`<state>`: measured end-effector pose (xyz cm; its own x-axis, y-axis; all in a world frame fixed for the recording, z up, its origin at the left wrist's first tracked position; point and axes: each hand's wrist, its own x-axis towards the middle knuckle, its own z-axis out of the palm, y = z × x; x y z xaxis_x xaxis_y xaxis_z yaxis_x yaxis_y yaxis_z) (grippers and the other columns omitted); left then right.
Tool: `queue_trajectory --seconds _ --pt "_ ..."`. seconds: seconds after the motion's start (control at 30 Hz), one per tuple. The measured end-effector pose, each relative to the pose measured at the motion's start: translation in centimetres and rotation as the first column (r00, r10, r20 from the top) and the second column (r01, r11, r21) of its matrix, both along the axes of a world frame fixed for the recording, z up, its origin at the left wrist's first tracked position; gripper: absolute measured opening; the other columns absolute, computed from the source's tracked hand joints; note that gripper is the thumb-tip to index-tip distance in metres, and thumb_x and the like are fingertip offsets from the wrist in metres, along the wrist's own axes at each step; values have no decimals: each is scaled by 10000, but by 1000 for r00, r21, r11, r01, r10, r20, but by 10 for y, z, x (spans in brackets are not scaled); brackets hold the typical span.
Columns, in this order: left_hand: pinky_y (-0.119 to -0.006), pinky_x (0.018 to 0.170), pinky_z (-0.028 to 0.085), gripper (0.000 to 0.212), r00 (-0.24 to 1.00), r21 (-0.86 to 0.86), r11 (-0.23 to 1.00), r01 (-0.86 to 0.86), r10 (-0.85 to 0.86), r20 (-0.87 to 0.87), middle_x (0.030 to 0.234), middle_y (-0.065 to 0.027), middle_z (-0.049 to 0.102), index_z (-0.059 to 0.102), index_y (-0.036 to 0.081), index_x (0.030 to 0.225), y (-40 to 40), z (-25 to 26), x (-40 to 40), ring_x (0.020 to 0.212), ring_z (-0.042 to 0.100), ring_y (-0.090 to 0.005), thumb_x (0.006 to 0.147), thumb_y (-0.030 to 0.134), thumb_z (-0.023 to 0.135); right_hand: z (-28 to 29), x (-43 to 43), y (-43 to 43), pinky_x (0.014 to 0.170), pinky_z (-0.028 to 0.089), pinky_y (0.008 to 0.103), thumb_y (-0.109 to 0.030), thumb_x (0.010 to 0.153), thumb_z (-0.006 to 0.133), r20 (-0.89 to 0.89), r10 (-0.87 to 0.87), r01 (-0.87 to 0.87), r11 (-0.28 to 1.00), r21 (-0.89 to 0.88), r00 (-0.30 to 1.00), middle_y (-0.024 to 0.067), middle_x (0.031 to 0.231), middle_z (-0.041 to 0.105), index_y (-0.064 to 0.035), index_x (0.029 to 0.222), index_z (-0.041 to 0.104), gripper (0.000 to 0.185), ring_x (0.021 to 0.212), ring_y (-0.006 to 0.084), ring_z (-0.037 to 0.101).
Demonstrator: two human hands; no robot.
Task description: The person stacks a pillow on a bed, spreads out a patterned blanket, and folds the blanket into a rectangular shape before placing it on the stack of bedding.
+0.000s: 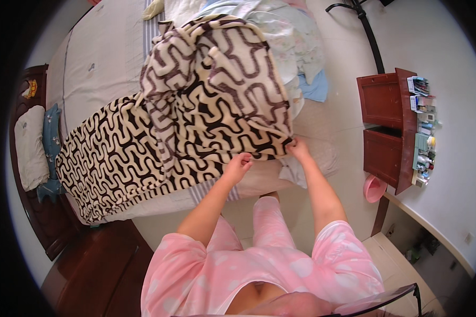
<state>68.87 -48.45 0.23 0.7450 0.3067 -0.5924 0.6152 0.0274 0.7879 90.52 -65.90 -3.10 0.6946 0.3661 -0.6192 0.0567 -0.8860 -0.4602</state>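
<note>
A fleece blanket with a black and cream maze pattern lies across the near side of the bed, partly folded over and bunched towards the middle. My right hand pinches the blanket's near right corner at the bed's edge. My left hand is by the blanket's near edge, fingers curled; whether it grips any cloth cannot be told. Beyond the blanket lies a crumpled pale floral cloth, with a light blue cloth under its right side.
At the left, a pillow and a blue cushion rest by the dark wooden headboard. To the right stands a reddish-brown cabinet bearing small items, with a pink basin beside it. A black metal stand is farther back.
</note>
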Motion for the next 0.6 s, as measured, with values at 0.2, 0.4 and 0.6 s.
queue_trajectory --seconds 0.2,0.4,0.6 --pt "-352 867 425 881 843 -251 823 -509 536 49 1185 -235 465 227 -67 1314 -116 23 121 1069 490 -304 703 315 734 42 -12 -39 667 460 347 -90 722 622 -368 76 94 902 422 927 97 807 605 -23 917 548 219 751 173 566" --pt "-352 866 426 670 928 23 934 -356 356 -112 1133 -213 528 318 -23 1247 -105 35 139 1033 533 -321 683 151 634 90 35 -37 787 447 269 -103 771 633 -750 470 -136 876 463 465 37 875 601 -27 950 556 209 848 117 548" --pt "-421 830 433 548 938 67 942 -328 334 -95 1053 -246 562 351 9 1219 -87 46 115 972 539 -395 722 126 552 87 115 49 777 451 283 -184 786 657 -488 292 -19 871 490 822 42 913 589 -44 1008 536 289 845 126 544"
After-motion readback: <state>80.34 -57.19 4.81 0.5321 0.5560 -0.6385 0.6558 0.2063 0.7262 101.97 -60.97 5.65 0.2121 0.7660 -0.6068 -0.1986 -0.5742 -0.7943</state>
